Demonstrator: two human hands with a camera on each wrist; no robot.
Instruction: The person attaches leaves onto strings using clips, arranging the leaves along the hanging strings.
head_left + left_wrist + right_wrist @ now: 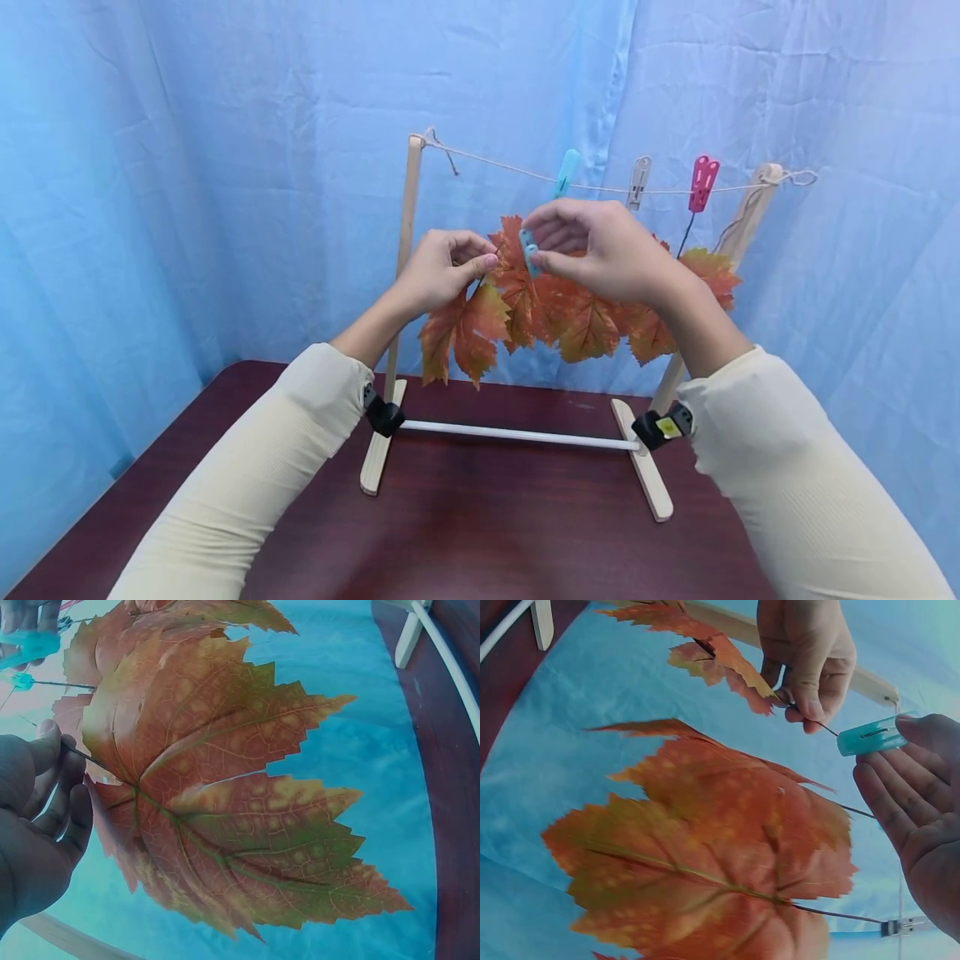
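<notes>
My left hand (442,271) pinches the thin dark stem of an orange-green artificial maple leaf (465,329), which hangs below the fingers. In my right hand (600,246), a light teal clothespin (529,250) is held between thumb and fingers. The right wrist view shows the stem's tip reaching the end of that clothespin (870,736); whether its jaws grip the stem I cannot tell. Several more maple leaves (588,321) hang behind and right of the hands. The string (495,160) runs above both hands.
A teal clothespin (567,173), a pale grey one (638,183) and a pink one (703,183) are on the string. Wooden posts (409,208) hold it at both ends, joined low by a white rod (517,433). The stand sits on a dark red table (465,517) before blue curtains.
</notes>
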